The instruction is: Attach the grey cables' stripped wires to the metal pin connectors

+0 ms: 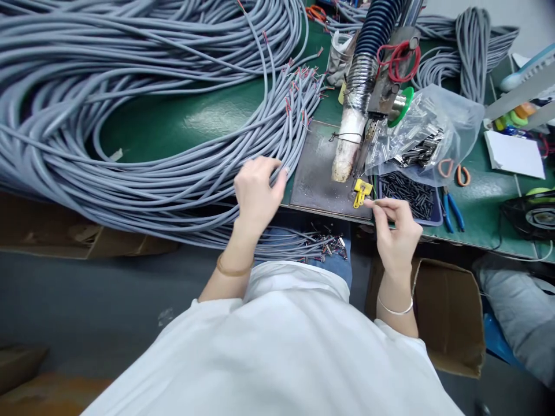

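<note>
My left hand (259,188) is over the near side of a thick bundle of grey cables (195,167), thumb and forefinger apart, other fingers curled and partly hidden. My right hand (394,228) is closed in a pinch at the bench's front edge; what lies between its fingertips is too small to make out. Those fingertips are right beside a yellow clip (362,189), which sits on the edge of a dark metal plate (318,167). Grey cables with metal connectors (333,245) on their ends lie across my lap.
A fume hose (358,86) and a solder spool (401,107) rise behind the plate. To the right are a tray of black sleeves (407,193), a plastic bag (459,124) of metal parts and blue-handled pliers (453,211). A cardboard box (451,312) stands below. Someone's grey-clothed leg (520,306) shows at right.
</note>
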A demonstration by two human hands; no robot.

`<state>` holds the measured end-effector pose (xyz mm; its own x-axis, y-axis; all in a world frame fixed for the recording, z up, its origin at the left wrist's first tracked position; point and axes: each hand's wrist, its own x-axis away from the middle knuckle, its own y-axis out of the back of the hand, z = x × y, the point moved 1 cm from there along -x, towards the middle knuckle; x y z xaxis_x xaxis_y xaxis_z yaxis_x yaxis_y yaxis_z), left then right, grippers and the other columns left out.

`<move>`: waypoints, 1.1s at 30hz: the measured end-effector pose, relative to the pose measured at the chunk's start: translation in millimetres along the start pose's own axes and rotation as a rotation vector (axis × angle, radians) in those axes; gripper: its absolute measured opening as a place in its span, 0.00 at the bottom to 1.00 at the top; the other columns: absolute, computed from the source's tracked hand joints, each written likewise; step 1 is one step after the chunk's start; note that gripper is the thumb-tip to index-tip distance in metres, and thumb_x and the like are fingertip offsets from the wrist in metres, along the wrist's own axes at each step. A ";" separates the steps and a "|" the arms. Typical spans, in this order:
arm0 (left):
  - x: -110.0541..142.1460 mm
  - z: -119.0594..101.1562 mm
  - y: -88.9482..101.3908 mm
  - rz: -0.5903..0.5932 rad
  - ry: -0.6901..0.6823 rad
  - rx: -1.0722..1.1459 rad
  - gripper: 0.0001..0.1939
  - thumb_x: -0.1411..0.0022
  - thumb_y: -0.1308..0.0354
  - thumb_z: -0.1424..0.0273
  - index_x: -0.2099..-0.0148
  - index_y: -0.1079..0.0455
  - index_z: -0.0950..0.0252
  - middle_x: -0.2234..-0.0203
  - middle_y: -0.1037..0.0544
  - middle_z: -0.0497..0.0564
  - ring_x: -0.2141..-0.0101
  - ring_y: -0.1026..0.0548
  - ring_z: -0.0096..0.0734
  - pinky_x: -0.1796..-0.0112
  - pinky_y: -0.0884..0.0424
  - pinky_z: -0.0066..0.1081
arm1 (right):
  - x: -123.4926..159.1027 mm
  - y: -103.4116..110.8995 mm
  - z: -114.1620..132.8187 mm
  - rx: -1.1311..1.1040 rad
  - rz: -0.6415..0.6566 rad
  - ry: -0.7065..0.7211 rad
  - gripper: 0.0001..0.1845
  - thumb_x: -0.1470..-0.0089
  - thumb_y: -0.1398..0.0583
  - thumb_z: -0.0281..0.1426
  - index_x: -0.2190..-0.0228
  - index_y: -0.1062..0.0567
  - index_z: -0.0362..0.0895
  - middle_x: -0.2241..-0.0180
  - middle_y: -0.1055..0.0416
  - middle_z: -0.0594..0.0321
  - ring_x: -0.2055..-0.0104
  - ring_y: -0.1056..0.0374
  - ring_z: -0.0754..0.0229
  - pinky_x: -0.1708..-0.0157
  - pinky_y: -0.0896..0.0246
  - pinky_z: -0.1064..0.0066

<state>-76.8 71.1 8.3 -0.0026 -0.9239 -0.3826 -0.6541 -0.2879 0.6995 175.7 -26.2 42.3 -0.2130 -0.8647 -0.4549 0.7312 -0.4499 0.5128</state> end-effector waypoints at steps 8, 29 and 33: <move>7.2 34.9 5.5 0.113 0.025 0.081 0.09 0.38 0.39 0.65 0.64 0.23 0.65 0.71 0.23 0.50 0.76 0.33 0.27 0.68 0.35 0.31 | 7.1 22.2 15.7 -0.107 0.098 0.168 0.07 0.43 0.35 0.31 0.70 0.29 0.50 0.79 0.27 0.73 0.77 0.27 0.62 0.63 0.24 0.64; 51.9 -79.4 8.1 1.308 0.025 1.157 0.15 0.37 0.37 0.63 0.53 0.19 0.67 0.79 0.22 0.50 0.83 0.35 0.20 0.80 0.42 0.23 | -149.6 33.7 -127.0 0.522 0.276 -0.024 0.07 0.49 0.35 0.35 0.72 0.24 0.43 0.70 0.21 0.59 0.67 0.30 0.57 0.63 0.40 0.66; 78.7 -74.2 -37.0 1.026 0.499 1.385 0.18 0.41 0.33 0.58 0.57 0.23 0.68 0.77 0.22 0.49 0.85 0.36 0.16 0.84 0.45 0.21 | -156.3 29.9 -134.2 0.408 0.359 -0.045 0.10 0.51 0.34 0.37 0.73 0.24 0.42 0.71 0.22 0.60 0.68 0.31 0.60 0.64 0.40 0.68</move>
<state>3.3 -9.7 -2.9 -0.7402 -0.6361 0.2178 -0.6321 0.5480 -0.5478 317.9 125.5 31.1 -0.0297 -0.9846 -0.1721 0.4539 -0.1667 0.8753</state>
